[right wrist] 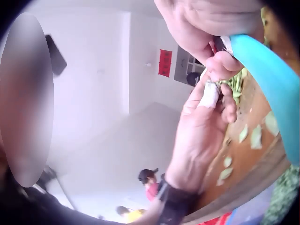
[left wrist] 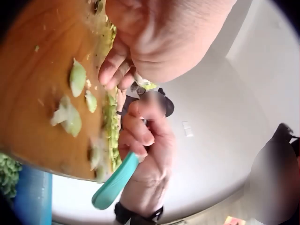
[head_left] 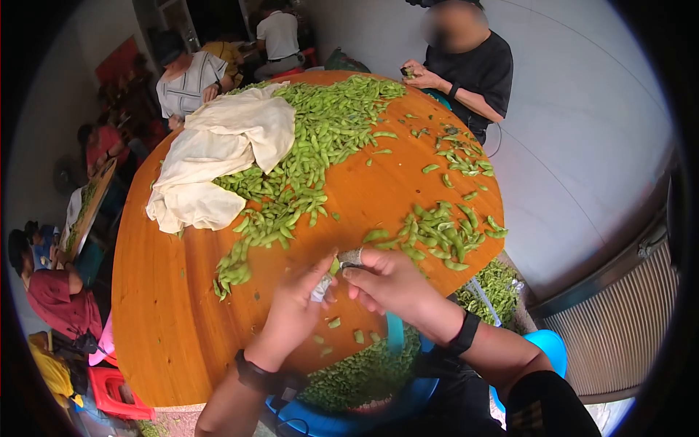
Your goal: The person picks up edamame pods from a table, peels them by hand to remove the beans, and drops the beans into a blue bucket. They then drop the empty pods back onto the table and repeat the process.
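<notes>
My left hand (head_left: 293,302) pinches a green soybean pod (head_left: 335,266) over the near table edge. White tape (right wrist: 211,95) wraps one of its fingers. Close beside it, my right hand (head_left: 404,288) grips a small tool by a turquoise handle (left wrist: 115,183), which sticks out below the palm; the working end is hidden by the fingers. The two hands almost meet at the pod. Beneath them, a blue tub (head_left: 424,393) holds many small green beans (head_left: 364,379). Several pieces of pod (left wrist: 77,77) lie on the table by the hands.
A large pile of pods (head_left: 320,131) covers the far side of the round wooden table (head_left: 175,291), partly under a cream cloth (head_left: 233,131). Smaller pods (head_left: 444,233) lie at right. A person in black (head_left: 470,73) works across the table; others sit at left near a red stool (head_left: 116,393).
</notes>
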`<state>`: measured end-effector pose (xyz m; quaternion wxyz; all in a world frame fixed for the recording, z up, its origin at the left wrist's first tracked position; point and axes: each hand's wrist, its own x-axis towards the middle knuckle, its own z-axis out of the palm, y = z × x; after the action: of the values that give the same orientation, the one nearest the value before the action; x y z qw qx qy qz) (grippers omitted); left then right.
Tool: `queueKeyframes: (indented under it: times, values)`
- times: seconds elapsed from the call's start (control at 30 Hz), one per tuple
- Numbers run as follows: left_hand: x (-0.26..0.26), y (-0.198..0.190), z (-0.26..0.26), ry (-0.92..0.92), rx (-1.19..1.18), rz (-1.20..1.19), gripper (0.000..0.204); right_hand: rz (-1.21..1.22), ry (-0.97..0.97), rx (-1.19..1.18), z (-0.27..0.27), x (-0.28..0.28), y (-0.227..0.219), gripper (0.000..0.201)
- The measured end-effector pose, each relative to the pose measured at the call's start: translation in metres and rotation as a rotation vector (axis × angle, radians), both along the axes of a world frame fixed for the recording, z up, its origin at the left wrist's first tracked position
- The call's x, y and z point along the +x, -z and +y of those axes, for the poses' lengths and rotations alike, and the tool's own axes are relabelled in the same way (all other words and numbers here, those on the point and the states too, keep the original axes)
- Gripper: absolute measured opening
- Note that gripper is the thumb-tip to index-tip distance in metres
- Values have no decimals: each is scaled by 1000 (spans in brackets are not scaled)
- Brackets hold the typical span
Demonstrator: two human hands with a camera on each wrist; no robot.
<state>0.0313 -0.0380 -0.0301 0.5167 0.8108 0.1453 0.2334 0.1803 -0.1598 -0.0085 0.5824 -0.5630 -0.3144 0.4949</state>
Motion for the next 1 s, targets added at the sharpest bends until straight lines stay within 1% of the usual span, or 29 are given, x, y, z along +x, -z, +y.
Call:
queueKeyframes:
  times: [0.03,0.07,0.13,0.27,0.33,0.37,0.43,0.47,0.53,0.57,0.63,0.73,0.87,0.93,0.97,1.0]
  values:
    - [1,-3,-2,-8,311,42,56,-132,12,9,-1,0,-1,12]
    - [1,-3,-3,-7,308,41,56,-133,13,6,-2,0,-1,12]
    - [-1,-2,-3,-47,496,31,56,-231,-41,37,-3,-3,-1,12]
    - [-4,-1,-1,-60,444,108,56,-152,-35,70,0,-6,3,11]
    - [-4,0,-1,-59,424,104,54,135,-38,-28,1,-3,1,10]
    - [-4,1,-1,-59,423,105,54,136,-39,-30,1,-2,3,10]
    - [-4,1,0,-6,279,77,49,223,-59,-6,2,0,8,10]
    - [-4,3,0,-8,276,79,49,225,-60,-9,3,1,10,10]
    - [-3,7,1,40,-127,-2,44,297,-66,13,3,1,13,9]
    - [-2,8,2,39,-128,-1,44,297,-66,12,3,2,12,9]
    - [0,8,5,42,-400,-52,34,297,-93,23,3,4,11,9]
    - [2,9,5,5,-452,-29,30,245,-58,-32,2,2,7,10]
    - [4,7,5,-22,-493,-59,27,223,-13,2,1,2,9,10]
    - [2,2,10,-200,-562,-163,27,168,101,-42,-2,10,6,9]
    - [0,2,13,-222,-521,-105,29,153,109,-55,-5,14,8,14]
    - [-1,2,12,-222,-523,-107,29,151,108,-57,-5,13,6,14]
